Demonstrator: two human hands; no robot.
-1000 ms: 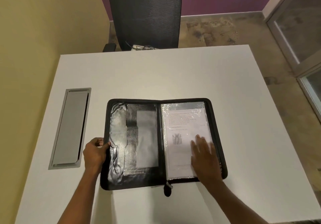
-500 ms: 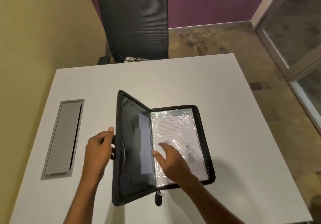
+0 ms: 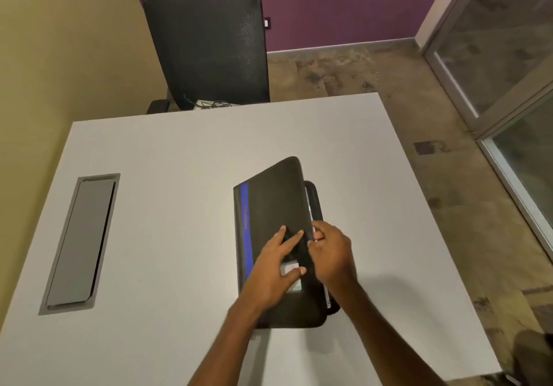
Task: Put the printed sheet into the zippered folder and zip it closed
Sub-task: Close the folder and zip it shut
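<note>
The black zippered folder with a blue stripe near its spine lies on the white table, its cover folded over almost flat, with a gap along the right edge. The printed sheet is hidden inside. My left hand presses flat on the cover with fingers spread. My right hand is at the folder's right edge, fingers curled at the gap between cover and base; whether it grips anything is unclear.
A grey cable hatch is set into the table at the left. A black mesh chair stands behind the far edge. A yellow wall runs along the left; glass panels stand at the right.
The folder's left cover has swung over onto the right half, hiding the sheet. My left hand moved from the cover's edge onto its outside; my right hand pulled out to the right edge.
</note>
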